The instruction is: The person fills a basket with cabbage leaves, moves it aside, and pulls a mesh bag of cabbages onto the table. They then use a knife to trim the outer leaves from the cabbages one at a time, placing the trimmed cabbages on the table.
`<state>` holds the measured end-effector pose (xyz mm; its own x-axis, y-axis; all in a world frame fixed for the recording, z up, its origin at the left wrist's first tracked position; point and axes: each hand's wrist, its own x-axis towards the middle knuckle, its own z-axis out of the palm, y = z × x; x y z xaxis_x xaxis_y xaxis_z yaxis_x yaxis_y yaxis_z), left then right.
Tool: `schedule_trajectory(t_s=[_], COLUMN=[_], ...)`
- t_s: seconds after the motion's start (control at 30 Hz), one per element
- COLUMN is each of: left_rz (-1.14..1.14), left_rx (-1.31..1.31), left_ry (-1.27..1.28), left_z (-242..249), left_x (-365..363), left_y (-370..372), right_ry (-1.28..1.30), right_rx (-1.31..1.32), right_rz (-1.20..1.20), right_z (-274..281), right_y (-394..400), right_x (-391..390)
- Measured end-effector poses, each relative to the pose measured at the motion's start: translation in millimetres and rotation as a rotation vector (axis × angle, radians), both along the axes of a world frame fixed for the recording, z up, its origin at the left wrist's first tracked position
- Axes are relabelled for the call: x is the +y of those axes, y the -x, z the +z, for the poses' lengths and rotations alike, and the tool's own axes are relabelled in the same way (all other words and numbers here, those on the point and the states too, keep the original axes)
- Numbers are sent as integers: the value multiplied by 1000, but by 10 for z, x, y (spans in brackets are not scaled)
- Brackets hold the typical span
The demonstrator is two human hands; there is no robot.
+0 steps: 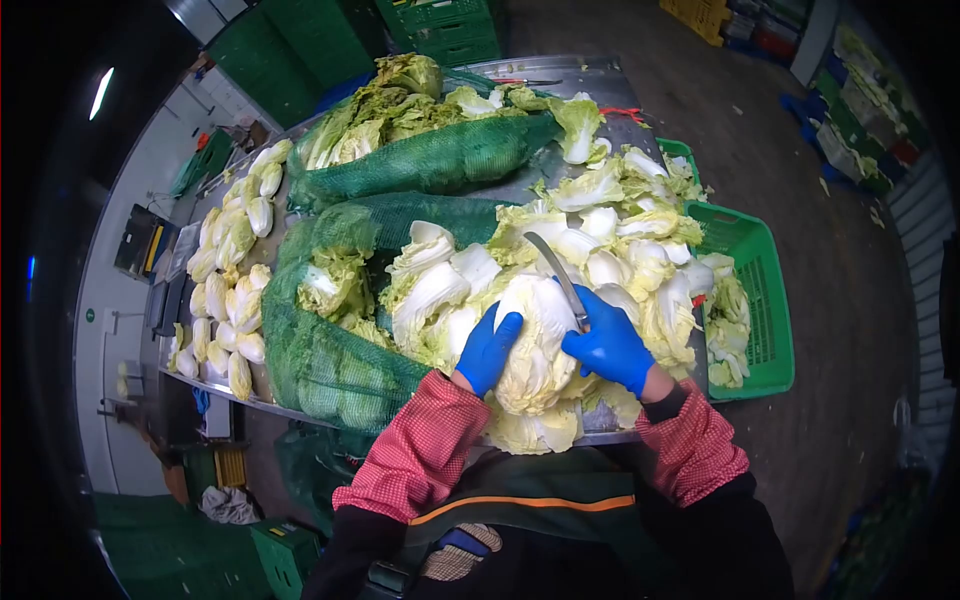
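Note:
A large pale cabbage head (537, 340) stands at the near edge of the metal table, between my two blue-gloved hands. My left hand (488, 347) is pressed against its left side, thumb spread apart from the fingers. At its right side, my right hand (608, 342) is closed on a knife (556, 270), whose curved blade points up and to the left. Loose cabbage leaves (640, 225) lie heaped behind and around the head. Left of the heap lies a green net bag (345, 375) with cabbage inside.
A second net bag (430, 160) lies across the table's far part. Several small trimmed cabbages (235, 310) cover the left side. A green crate (765, 300) with leaves stands off the right edge. Red-handled tools lie at the back.

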<state>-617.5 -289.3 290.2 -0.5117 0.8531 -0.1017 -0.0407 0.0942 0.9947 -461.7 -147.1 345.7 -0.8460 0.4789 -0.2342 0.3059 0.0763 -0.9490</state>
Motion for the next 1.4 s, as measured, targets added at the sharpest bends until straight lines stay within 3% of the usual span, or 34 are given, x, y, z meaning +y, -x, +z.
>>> schedule_trajectory(t_s=[0.07,0.1,0.17,0.2,0.23,0.3,0.33,0.43,0.47,0.5,0.53,0.57,0.7,0.73,0.83,0.93,1.1,1.23,1.3,1.33,1.37,1.4], left_rz=[23,33,38,42,46,-34,-108,-162,-152,-143,-177,-48,48,18,25,34,0,-91,-126,-114,-142,-177], left_rx=[-396,-594,-877,-1018,-1155,-1184,-1188,-1135,-1109,-1083,-1061,-991,-845,-919,-647,-469,-191,-408,-650,-925,-1083,-1123], left_ry=[28,41,-123,-210,-299,-395,-470,-539,-538,-536,-674,-390,-199,-156,-106,-111,-50,-22,-27,-112,-278,-363], left_z=[-7,1,90,151,185,212,245,246,262,288,317,345,452,311,251,229,130,182,126,149,245,321], left_x=[-39,-53,-66,-77,-84,-82,-86,-73,-47,-11,59,13,-220,-303,-332,-325,-327,-358,-411,-474,-452,-406], left_y=[10,9,0,-4,12,79,110,179,186,180,135,193,116,147,100,92,137,202,247,201,129,110], right_ry=[104,284,337,301,-6,-621,-816,-487,-349,124,248,368,191,196,-199,-131,-258,-87,246,322,347,202], right_rx=[60,42,284,209,109,-89,-50,39,243,194,167,139,197,124,119,115,26,88,111,207,143,24], right_rz=[4,-27,-29,-9,-34,-88,-188,-144,-104,-39,9,57,81,72,92,170,77,98,-17,15,21,23], right_z=[-16,-57,-431,-452,-484,-411,-312,296,282,467,383,276,162,180,62,118,24,24,-94,-79,-174,-24], right_y=[-70,-106,-93,-166,-182,-161,-154,-1,72,124,200,266,251,249,324,300,277,185,134,88,46,48], right_x=[48,141,334,369,347,193,123,-31,-62,-119,-118,-108,-171,-215,-243,-211,-301,-204,-54,92,215,170])
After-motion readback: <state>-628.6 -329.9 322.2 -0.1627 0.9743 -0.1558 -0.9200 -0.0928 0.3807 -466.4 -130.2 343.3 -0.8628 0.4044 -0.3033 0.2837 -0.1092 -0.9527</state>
